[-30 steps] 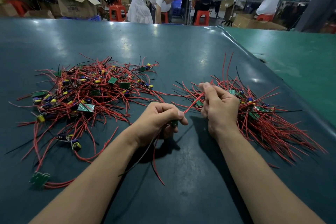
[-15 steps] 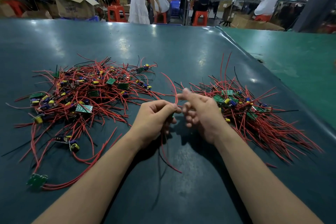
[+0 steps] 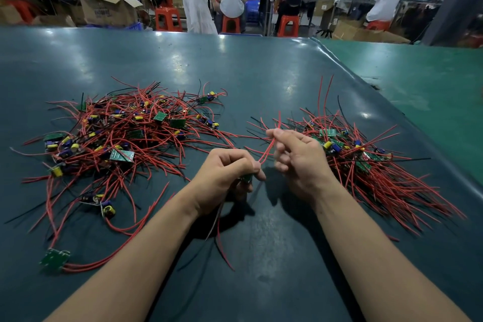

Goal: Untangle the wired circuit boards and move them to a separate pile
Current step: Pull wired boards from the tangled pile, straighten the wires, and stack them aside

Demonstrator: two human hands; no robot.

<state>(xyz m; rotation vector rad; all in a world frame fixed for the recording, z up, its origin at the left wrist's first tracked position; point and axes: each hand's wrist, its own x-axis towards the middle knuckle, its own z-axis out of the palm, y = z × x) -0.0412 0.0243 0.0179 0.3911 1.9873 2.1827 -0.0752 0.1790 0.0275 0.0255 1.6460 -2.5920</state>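
One wired board (image 3: 247, 178) between both hands (image 3: 261, 165), wires pinched.

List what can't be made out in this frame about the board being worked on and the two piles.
- Board in the left hand: head view, only a green corner shows; curled fingers hide the rest.
- Right hand grip on the red wires: the fingertips are blurred.
- Right pile: the right hand covers its near-left part; the wire ends blur.
- Left pile: the boards are too tangled and small to count.
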